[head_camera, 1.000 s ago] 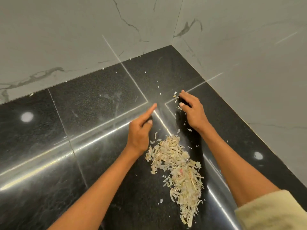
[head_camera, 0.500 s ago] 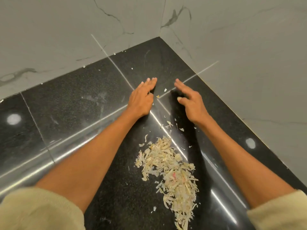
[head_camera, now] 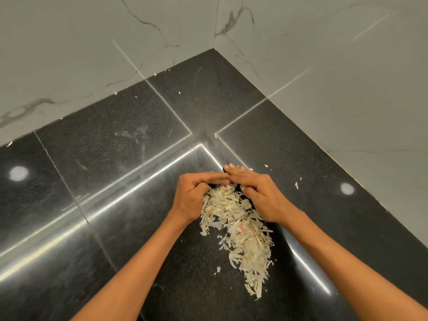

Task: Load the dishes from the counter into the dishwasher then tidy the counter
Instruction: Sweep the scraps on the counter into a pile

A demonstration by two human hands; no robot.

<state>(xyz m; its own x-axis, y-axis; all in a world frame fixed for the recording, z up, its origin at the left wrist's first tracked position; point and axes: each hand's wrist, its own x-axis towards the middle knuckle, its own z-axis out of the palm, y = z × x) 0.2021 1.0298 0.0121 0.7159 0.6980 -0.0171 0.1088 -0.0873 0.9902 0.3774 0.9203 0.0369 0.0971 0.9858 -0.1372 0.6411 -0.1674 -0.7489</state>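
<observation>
A pile of pale vegetable peelings (head_camera: 240, 230) is seen on the black granite counter (head_camera: 115, 158), near the inner corner where two white marble-look walls (head_camera: 335, 89) meet. The pile is elongated; its long axis runs from the far end between the hands toward the near right, tapering to a thin tail at the near end. The left hand (head_camera: 192, 198) is placed at the pile's far left edge, fingers curved inward and cupped against the scraps, fingertips reaching toward the right hand. The right hand (head_camera: 257, 193) is laid on the far right edge, fingers fairly straight and together, angled left, tips overlapping the left fingertips. A cupped wall is thus formed round the pile's far end; whether any scraps are actually gripped cannot be told. Both forearms are extended from the bottom corners. A few stray flakes (head_camera: 296, 185) are scattered just right of the right hand.
</observation>
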